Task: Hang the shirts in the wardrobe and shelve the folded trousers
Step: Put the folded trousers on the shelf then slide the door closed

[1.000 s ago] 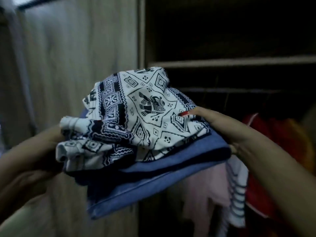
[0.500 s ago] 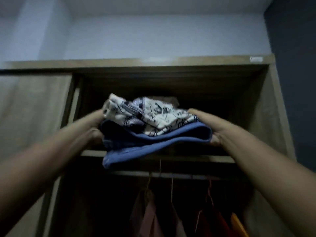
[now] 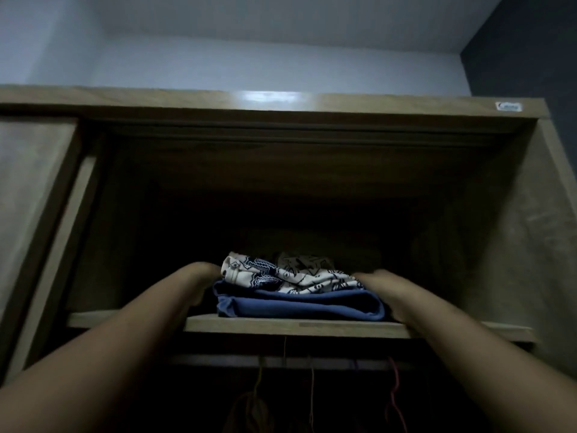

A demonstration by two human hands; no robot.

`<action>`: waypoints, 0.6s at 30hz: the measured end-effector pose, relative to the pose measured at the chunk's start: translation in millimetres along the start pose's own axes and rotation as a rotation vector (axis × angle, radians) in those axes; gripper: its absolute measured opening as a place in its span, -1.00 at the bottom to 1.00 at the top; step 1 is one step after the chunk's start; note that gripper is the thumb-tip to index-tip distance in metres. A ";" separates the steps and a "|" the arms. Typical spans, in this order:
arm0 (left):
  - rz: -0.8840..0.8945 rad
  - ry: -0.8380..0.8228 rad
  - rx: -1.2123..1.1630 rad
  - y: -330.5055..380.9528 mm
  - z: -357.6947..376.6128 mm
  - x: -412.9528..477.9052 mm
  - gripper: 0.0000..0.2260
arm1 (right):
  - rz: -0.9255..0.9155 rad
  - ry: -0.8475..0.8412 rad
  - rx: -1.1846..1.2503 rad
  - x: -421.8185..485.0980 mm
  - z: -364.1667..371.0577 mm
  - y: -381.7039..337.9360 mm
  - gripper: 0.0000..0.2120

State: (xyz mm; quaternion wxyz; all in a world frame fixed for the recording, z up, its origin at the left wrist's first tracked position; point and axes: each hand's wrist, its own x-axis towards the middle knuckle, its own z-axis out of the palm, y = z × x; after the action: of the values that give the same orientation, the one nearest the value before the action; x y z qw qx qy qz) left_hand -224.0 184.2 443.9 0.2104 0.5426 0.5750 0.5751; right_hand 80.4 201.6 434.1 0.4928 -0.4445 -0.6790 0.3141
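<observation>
While the folded trousers [image 3: 299,304] sit at the front edge of the top shelf [image 3: 281,327], left hand [image 3: 203,273] and right hand [image 3: 377,281] flank the stack. Fingers blurred; grip cannot be told. Slide it level and deeper before letting go.

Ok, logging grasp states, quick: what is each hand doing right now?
Left hand: at the left end of the folded trousers on the shelf; grip cannot be told.
Right hand: at their right end, blurred; cannot be told.
</observation>
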 end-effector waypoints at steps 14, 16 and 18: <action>0.474 -0.058 0.655 15.4 18.7 -85.8 -0.75 | -0.563 -0.086 -0.754 -30.7 9.1 2.5 -0.66; 0.472 -0.070 0.615 15.1 15.8 -85.1 -0.76 | -0.563 -0.098 -0.788 -29.7 9.6 1.3 -0.66; 0.464 -0.056 0.570 14.9 17.2 -87.1 -0.77 | -0.560 -0.086 -0.792 -27.8 9.7 2.3 -0.68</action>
State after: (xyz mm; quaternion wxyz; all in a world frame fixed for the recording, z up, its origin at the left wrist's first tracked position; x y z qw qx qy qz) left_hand -175.3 112.5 419.5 -0.0697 0.7109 0.5678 0.4090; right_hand 75.2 177.3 418.2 0.3226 -0.3848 -0.8596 -0.0947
